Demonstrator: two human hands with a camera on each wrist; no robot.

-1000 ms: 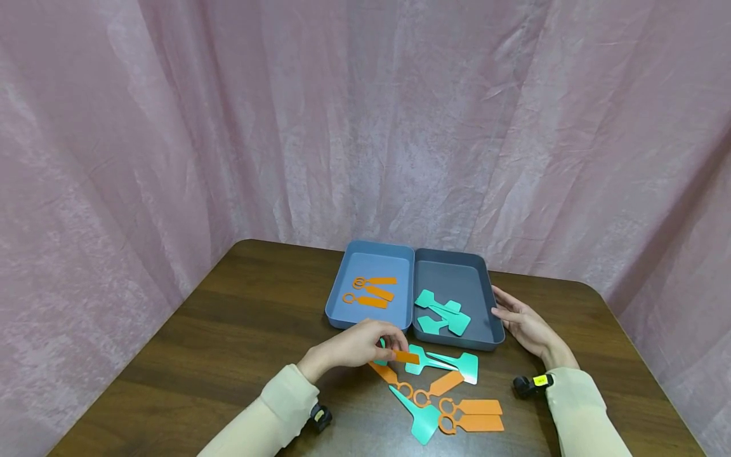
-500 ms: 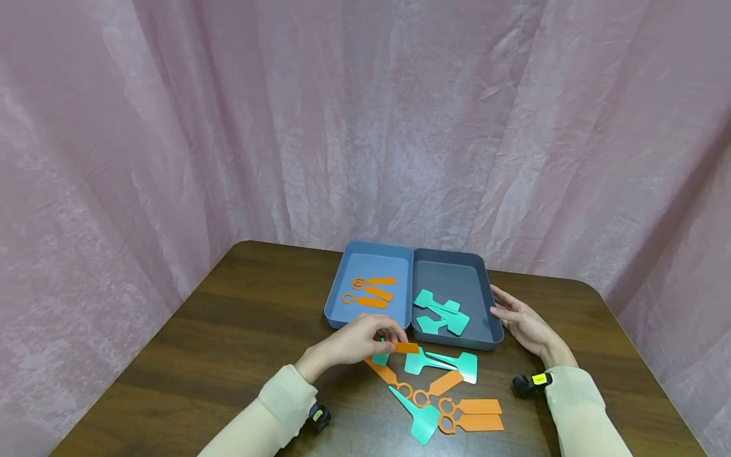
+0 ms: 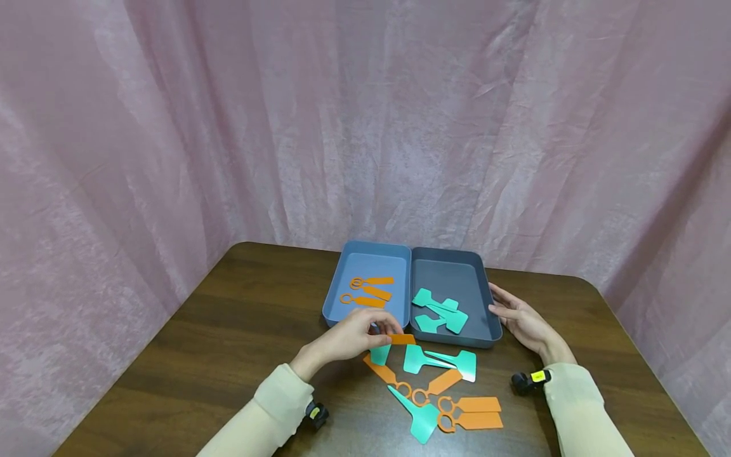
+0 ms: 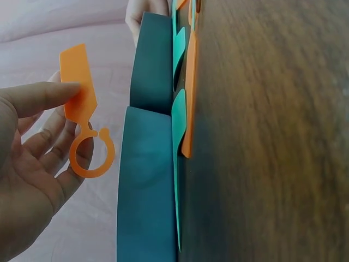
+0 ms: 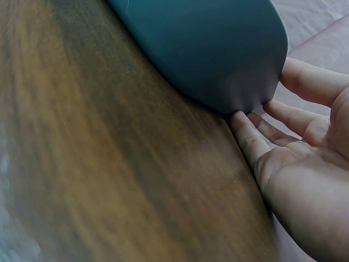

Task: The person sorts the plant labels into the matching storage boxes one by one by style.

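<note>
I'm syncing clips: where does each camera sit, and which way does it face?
Head: on the head, facing forward and down at the table, curtain beyond; left hand, right hand and sleeves show.
Left wrist: worn there, facing the orange tag the left hand pinches; parts of both hands show.
Right wrist: worn there, facing the gray tray the right hand touches; that hand shows.
Shared: head and left wrist show the orange tag.
</note>
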